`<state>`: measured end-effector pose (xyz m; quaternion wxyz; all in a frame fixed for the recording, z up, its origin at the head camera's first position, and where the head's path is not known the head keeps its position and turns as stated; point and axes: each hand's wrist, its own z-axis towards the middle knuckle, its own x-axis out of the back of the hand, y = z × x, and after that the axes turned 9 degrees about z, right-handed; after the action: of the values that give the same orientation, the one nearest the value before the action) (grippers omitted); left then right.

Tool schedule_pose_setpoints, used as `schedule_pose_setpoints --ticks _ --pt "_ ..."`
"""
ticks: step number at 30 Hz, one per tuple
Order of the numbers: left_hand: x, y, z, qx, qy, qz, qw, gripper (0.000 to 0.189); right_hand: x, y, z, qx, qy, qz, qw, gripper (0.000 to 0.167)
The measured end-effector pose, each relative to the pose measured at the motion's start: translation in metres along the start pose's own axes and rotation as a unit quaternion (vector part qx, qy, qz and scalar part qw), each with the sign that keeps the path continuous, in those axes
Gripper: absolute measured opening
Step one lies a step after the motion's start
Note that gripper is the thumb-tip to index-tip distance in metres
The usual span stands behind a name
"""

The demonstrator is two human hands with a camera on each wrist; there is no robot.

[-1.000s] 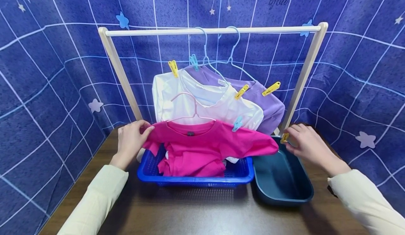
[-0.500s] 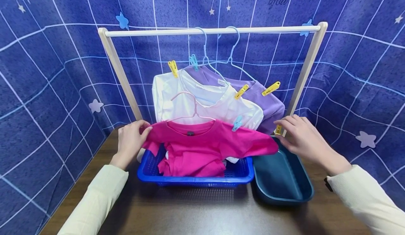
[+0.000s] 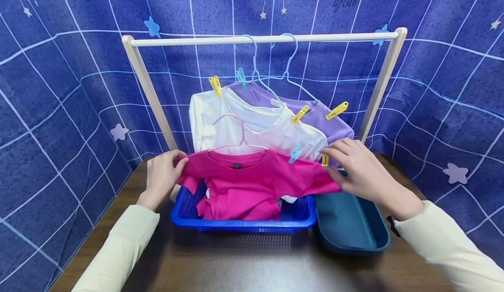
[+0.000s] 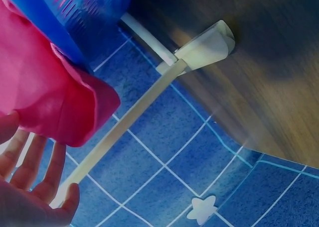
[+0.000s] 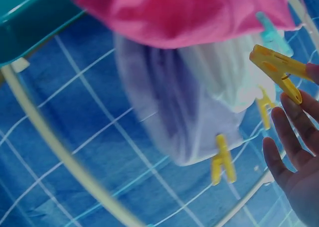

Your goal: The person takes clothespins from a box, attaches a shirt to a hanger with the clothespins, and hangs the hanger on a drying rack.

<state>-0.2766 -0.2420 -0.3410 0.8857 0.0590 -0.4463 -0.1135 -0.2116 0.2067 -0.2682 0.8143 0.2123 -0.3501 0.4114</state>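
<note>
My left hand (image 3: pixel 161 176) pinches the left shoulder of a bright pink shirt (image 3: pixel 252 182), thumb in front. A pink hanger (image 3: pixel 243 134) sits inside the shirt's neck, its hook free of the rail. One light blue clothespin (image 3: pixel 295 154) is clipped on the shirt's right shoulder. Between thumb and fingertips, my right hand (image 3: pixel 362 176) holds a yellow clothespin (image 5: pixel 276 67) close to the pink right sleeve. The right wrist view shows that clothespin's nose pointing away from the hand, near the blue one. The shirt's lower part lies bunched over a blue basket (image 3: pixel 244 225).
Behind, a rack with a white rail (image 3: pixel 189 41) carries a white shirt (image 3: pixel 212 121) and a purple shirt (image 3: pixel 338 128) on blue hangers, with yellow and blue clothespins on them. A dark teal bin (image 3: pixel 350 226) stands right of the basket on the wooden table (image 3: pixel 244 265).
My right hand has moved left from over the teal bin to the pink shirt's right sleeve, bringing the yellow clothespin along. The left hand and shirt stay almost still.
</note>
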Motion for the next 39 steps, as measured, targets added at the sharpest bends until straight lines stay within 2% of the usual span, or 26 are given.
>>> schedule_pose_setpoints --ticks 6,11,22,29,39 --pt "-0.001 -0.002 0.0 0.001 0.0 0.002 1.0 0.019 -0.008 -0.016 0.013 0.034 0.006 0.03 0.9989 0.036" --pt "-0.002 -0.003 0.0 -0.001 -0.001 0.001 1.0 0.02 -0.018 -0.026 0.023 0.04 0.0 0.035 0.9986 0.039" --pt "-0.004 -0.004 -0.001 0.001 -0.004 0.0 1.0 0.02 -0.05 -0.049 0.042 0.05 -0.055 0.06 0.9955 0.042" --pt "-0.003 -0.003 -0.002 0.002 -0.005 -0.003 1.0 0.02 -0.073 -0.056 0.058 0.076 -0.059 0.048 0.9942 0.036" --pt "-0.003 -0.005 -0.002 0.005 -0.005 -0.003 1.0 0.02 -0.093 -0.072 0.086 0.061 -0.082 0.06 0.993 0.039"
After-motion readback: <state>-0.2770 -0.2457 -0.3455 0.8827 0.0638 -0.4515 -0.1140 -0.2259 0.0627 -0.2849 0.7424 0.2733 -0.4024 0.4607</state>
